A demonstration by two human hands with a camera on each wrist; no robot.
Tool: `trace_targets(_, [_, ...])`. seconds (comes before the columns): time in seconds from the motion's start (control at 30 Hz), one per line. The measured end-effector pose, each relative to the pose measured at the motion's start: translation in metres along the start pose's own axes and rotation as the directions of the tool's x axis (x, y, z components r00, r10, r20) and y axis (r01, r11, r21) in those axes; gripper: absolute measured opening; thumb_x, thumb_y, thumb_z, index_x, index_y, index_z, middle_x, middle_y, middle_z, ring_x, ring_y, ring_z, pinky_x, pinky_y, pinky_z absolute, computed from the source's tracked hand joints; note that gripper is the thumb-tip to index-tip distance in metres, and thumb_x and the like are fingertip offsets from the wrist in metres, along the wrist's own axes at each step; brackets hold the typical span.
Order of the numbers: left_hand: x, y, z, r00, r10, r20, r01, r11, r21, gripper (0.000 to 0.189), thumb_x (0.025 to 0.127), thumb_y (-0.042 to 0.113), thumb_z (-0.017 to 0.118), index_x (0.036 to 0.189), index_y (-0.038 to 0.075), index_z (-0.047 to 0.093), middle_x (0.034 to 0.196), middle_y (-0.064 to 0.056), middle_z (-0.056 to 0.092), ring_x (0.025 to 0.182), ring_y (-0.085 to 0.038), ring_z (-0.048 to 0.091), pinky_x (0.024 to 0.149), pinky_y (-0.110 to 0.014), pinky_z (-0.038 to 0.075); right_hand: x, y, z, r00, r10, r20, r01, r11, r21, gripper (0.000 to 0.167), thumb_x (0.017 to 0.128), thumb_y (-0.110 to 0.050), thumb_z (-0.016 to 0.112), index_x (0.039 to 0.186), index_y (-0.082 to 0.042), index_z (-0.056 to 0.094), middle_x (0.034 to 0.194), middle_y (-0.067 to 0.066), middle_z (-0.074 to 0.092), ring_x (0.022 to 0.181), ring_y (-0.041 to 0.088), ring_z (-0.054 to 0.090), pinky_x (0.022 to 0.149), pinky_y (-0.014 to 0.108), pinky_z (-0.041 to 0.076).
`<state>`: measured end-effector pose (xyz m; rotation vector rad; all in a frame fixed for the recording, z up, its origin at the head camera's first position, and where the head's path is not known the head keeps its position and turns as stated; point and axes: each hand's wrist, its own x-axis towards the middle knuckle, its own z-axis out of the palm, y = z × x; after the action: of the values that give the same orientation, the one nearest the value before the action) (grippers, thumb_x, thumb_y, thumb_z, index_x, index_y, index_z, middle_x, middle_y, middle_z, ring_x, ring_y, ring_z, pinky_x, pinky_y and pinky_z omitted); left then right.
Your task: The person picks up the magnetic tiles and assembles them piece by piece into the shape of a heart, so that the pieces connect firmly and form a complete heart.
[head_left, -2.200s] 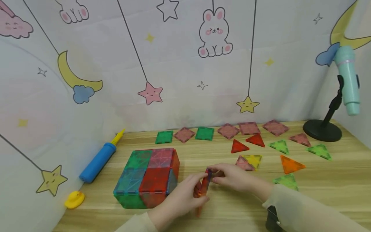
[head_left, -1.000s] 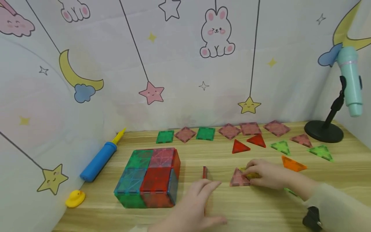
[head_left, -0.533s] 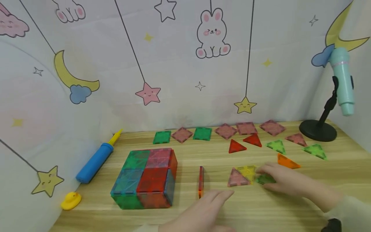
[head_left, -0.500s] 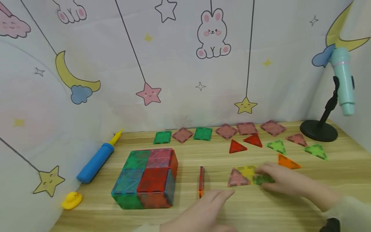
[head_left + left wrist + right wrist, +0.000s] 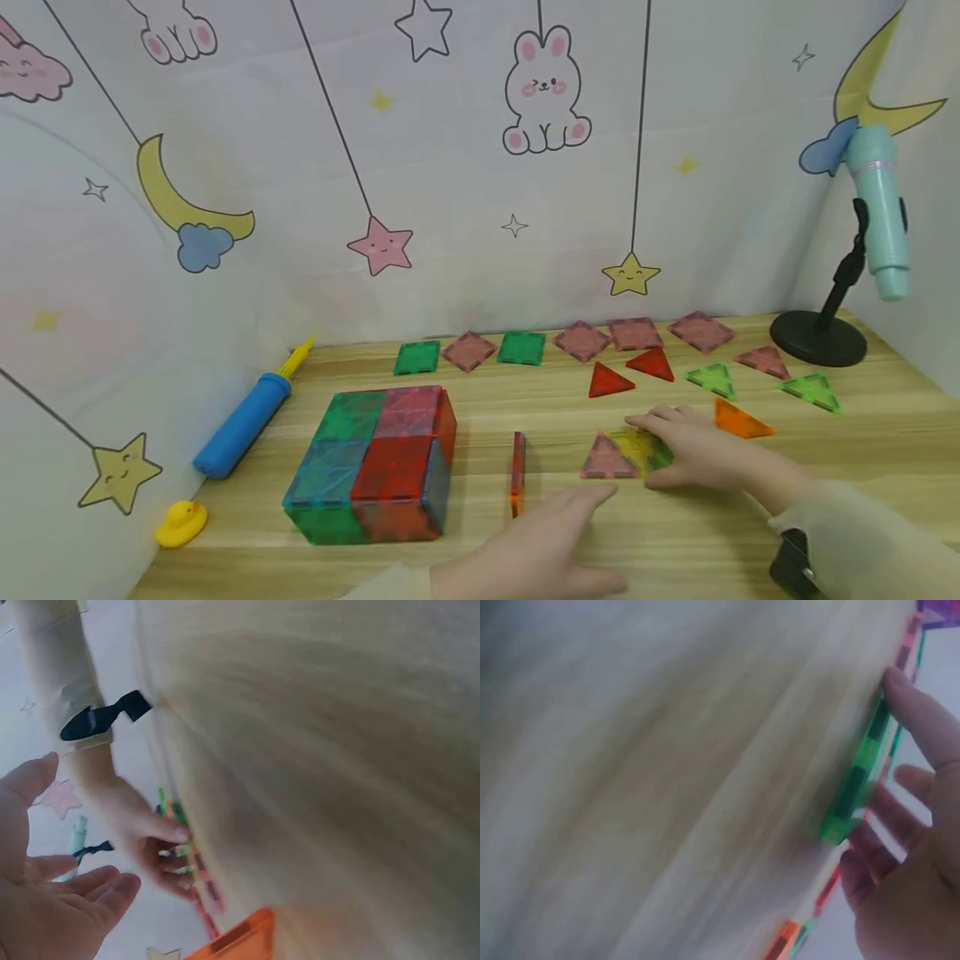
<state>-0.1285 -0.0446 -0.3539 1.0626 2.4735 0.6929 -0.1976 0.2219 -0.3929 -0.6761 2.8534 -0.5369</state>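
Note:
My right hand (image 5: pixel 697 454) holds a green triangular magnetic tile (image 5: pixel 661 455) flat on the table, thumb at its near corner and fingers over its far side. The green tile lies right against a yellow triangle tile (image 5: pixel 632 447), which adjoins a pink triangle tile (image 5: pixel 608 460). In the right wrist view, the green tile's edge (image 5: pixel 857 772) shows beside the thumb. My left hand (image 5: pixel 536 542) hovers low over the near table with fingers extended, holding nothing. Just beyond it, a red and orange tile piece (image 5: pixel 518 475) stands upright on edge.
A box built of green, blue, pink and red tiles (image 5: pixel 375 467) stands to the left. Square tiles (image 5: pixel 521 348) line the back; loose triangles, including an orange one (image 5: pixel 741 419), lie right. A blue pump (image 5: pixel 243 425), yellow duck (image 5: pixel 182 524) and microphone stand (image 5: pixel 818 337) flank them.
Both hands have let go of the upright tile piece, which stays standing. My right hand drew the pink and yellow triangles nearer, then slid the green triangle left against the yellow one.

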Motion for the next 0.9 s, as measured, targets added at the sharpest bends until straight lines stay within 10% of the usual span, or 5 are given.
trace_targets(0.17, [-0.013,0.001,-0.016,0.983,0.082,-0.163,-0.083,0.997,-0.003,0.073,0.085,0.043,0.066,0.145,0.018,0.033,0.139,0.003,0.043,0.125,-0.012,0.041,0.097,-0.032,0.041,-0.001,-0.003,-0.005,1.000,0.017,-0.009,-0.016,0.996,0.083,0.073,0.069,-0.045,0.080,0.127,-0.009,0.053,0.107,0.005,0.049,0.098,0.023,0.049,0.081,0.045,0.045])
trace_targets(0.4, [-0.029,-0.016,-0.041,0.962,-0.016,-0.273,-0.003,0.998,-0.070,0.070,0.087,0.043,0.064,0.144,0.015,0.034,0.140,-0.003,0.042,0.127,-0.019,0.040,0.098,-0.041,0.040,0.001,-0.014,-0.016,0.998,-0.048,0.027,0.038,0.954,0.298,0.035,0.087,-0.025,0.067,0.114,-0.005,0.059,0.072,-0.002,0.045,0.062,0.010,0.041,0.054,0.027,0.035])
trace_targets(0.67, [-0.033,-0.036,-0.056,0.936,-0.140,-0.323,0.116,0.989,-0.090,0.079,0.083,0.048,0.067,0.145,0.013,0.033,0.142,-0.002,0.041,0.126,-0.020,0.042,0.097,-0.040,0.041,0.001,-0.041,-0.009,0.998,-0.046,0.031,0.031,0.930,0.367,0.064,0.086,-0.022,0.068,0.139,-0.002,0.040,0.068,-0.002,0.049,0.055,0.008,0.040,0.050,0.024,0.037])
trace_targets(0.9, [-0.038,-0.053,-0.060,0.934,-0.041,-0.356,0.112,0.977,0.181,0.071,0.082,0.048,0.068,0.138,0.010,0.045,0.133,-0.004,0.052,0.121,-0.022,0.047,0.097,-0.042,0.041,0.004,-0.060,0.005,0.999,0.006,0.036,-0.024,0.846,0.533,0.066,0.086,-0.024,0.069,0.139,0.001,0.038,0.065,0.004,0.052,0.044,0.015,0.046,0.044,0.030,0.044])
